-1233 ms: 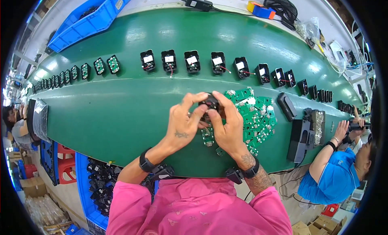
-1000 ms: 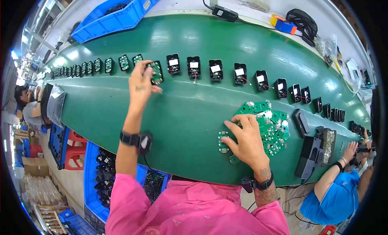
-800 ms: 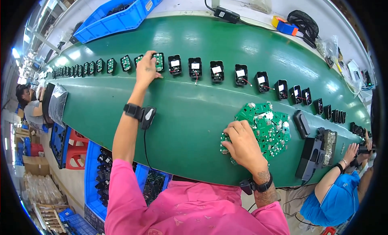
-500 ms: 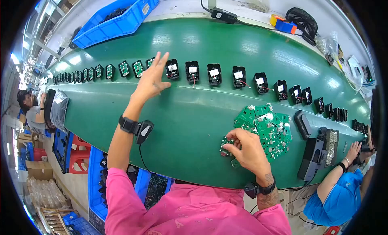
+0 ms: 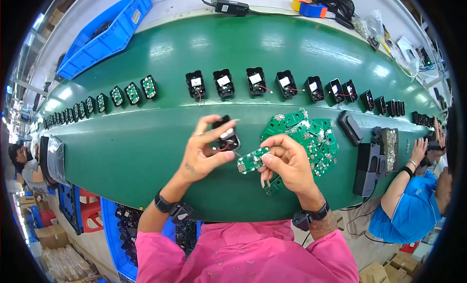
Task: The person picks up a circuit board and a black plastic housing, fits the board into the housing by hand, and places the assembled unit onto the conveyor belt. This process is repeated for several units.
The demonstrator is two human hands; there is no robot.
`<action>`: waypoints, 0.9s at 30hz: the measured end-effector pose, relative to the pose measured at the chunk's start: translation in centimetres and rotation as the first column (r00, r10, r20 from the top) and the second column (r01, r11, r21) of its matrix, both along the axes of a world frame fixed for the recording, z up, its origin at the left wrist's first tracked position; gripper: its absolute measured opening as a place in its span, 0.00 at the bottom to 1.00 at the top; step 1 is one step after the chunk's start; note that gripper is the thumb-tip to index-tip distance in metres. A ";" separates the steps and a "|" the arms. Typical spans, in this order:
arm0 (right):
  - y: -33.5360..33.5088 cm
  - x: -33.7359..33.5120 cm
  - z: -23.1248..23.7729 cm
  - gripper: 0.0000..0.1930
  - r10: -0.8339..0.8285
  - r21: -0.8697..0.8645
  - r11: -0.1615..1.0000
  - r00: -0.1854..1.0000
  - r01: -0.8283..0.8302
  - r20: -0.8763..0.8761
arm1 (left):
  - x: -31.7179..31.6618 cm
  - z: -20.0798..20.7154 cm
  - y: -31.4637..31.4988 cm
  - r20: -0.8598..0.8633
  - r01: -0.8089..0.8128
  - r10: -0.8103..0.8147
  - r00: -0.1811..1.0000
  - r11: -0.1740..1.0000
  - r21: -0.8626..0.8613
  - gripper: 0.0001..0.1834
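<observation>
My left hand [image 5: 195,154] grips a small black plastic housing [image 5: 232,141] between thumb and fingers. A white label and a red wire show inside the housing. Close by on its right, my right hand [image 5: 293,168] pinches a green circuit board [image 5: 250,161], tilted with its components showing. Another green board [image 5: 274,186] is partly hidden below the right fingers; whether they touch it, I cannot tell. Beyond my right hand a loose pile of green circuit boards [image 5: 323,137] lies on the green table.
Across the table runs a row of open black housings [image 5: 255,83]; those on the left hold green boards [image 5: 132,94]. A blue crate [image 5: 104,37] stands at far left. On the right are a black device [image 5: 368,168] and a co-worker's hand [image 5: 417,151].
My left hand has come back from the row toward me with a black housing. My right hand has raised a circuit board beside it. The view has shifted too.
</observation>
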State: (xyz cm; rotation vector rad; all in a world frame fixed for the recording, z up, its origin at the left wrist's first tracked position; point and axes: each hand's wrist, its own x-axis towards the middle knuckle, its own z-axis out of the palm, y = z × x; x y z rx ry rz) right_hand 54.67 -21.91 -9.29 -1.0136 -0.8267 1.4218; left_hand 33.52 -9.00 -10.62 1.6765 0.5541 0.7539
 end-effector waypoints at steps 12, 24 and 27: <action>-0.3 -1.7 -0.6 0.17 0.149 0.060 0.986 0.985 -0.154 0.088 | 1.9 -1.9 -2.0 -0.119 0.125 -0.111 0.987 0.986 0.115 0.19; -0.4 -0.2 -0.8 0.11 -0.083 0.046 0.996 0.988 0.077 0.129 | 2.3 -1.7 -3.2 -0.020 0.033 -0.035 0.999 0.993 -0.112 0.20; -0.2 -1.0 -1.2 0.12 -0.075 0.062 0.996 0.990 0.068 0.123 | 2.5 -2.3 -3.0 -0.093 0.022 -0.005 0.996 0.984 0.174 0.21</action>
